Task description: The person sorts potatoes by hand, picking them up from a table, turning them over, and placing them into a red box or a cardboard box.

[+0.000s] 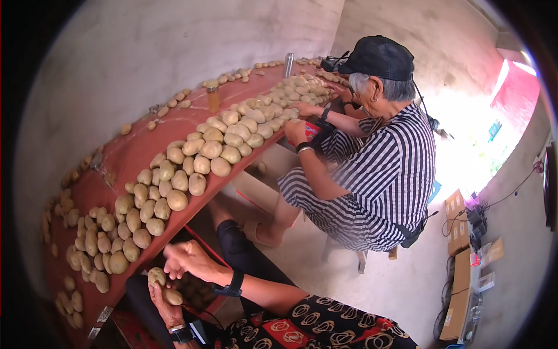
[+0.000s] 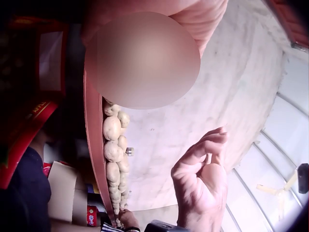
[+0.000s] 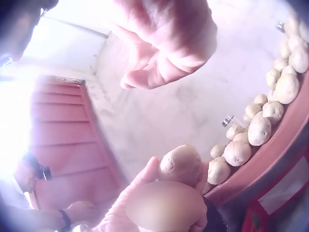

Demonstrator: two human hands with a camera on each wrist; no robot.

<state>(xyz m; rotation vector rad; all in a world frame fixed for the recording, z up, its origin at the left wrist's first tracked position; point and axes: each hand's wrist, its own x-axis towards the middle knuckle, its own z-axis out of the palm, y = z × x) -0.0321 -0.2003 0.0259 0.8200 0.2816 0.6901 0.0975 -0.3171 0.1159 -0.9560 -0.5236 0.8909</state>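
In the head view my left hand [image 1: 165,305] holds two potatoes below the near table edge. One potato [image 1: 157,276] sits up at the fingertips, the other potato [image 1: 172,296] lower by the palm. Seen from the right wrist, the upper potato [image 3: 181,162] rests between thumb and fingers; a blurred patch covers what lies below it. My right hand [image 1: 195,259] is raised just beside the left, its fingers loosely bent with nothing in them, and the left wrist view shows this right hand [image 2: 200,186] apart from the potatoes. Beneath both hands, a red box [image 1: 218,305] contains more potatoes.
A long red-brown table [image 1: 192,128] carries a thick row of potatoes [image 1: 212,148] along its near edge. A glass jar [image 1: 213,99] and a metal bottle [image 1: 288,65] stand on it. Another person [image 1: 378,157] in stripes sits to the right. Cardboard boxes [image 1: 457,291] lie along the wall.
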